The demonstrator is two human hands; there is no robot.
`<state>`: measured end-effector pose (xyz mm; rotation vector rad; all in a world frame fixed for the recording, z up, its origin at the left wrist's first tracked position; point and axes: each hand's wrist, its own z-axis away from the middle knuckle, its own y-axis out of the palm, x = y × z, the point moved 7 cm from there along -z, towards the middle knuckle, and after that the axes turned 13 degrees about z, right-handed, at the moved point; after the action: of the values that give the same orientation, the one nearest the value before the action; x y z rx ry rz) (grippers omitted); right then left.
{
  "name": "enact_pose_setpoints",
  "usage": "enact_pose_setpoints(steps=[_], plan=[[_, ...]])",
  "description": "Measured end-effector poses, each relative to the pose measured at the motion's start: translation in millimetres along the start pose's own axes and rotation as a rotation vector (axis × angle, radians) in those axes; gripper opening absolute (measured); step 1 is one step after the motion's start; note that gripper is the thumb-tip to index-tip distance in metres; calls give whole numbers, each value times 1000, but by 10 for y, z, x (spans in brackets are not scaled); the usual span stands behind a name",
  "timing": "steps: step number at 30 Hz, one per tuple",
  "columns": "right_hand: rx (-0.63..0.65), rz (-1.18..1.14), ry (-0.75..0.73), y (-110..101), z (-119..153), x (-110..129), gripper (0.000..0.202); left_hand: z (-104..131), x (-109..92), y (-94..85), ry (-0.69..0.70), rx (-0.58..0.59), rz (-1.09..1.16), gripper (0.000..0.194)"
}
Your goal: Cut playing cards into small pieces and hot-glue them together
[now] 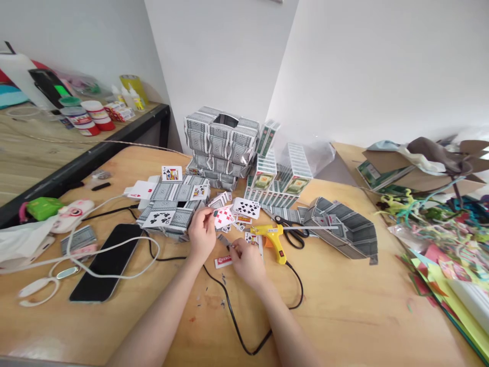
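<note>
My left hand (203, 232) pinches a red diamonds playing card (223, 217) above the table. To its right, my right hand (247, 261) has its fingers pressed together around a small grey piece (223, 239). A black spades card (246, 208) lies just beyond the diamonds card. The yellow glue gun (274, 240) rests right of my right hand, its black cord curving toward me. Left of my left hand stands a low box-like structure of grey-backed cards (178, 192), with several face-up cards on top. A red poker card (223, 261) lies between my wrists.
Behind are a tall card structure (225, 140) and stacked card packs (277, 176). Black scissors (294, 233) and a curved card piece (346, 229) lie right. A phone (109, 262) and white cable (141, 275) lie left. Coloured paper (443, 285) covers the right edge.
</note>
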<state>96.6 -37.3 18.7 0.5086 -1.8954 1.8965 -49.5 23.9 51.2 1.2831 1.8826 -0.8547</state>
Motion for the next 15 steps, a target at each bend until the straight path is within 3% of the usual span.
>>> enact_pose_setpoints(steps=[4, 9, 15], plan=[[-113, -303, 12, -267, 52, -32, 15, 32, 164, 73, -125, 77, 80, 15], [-32, -830, 133, -319, 23, -137, 27, 63, 204, 162, -194, 168, 133, 12], [11, -921, 186, -346, -56, -245, 35, 85, 171, 223, -176, 241, 165, 18]])
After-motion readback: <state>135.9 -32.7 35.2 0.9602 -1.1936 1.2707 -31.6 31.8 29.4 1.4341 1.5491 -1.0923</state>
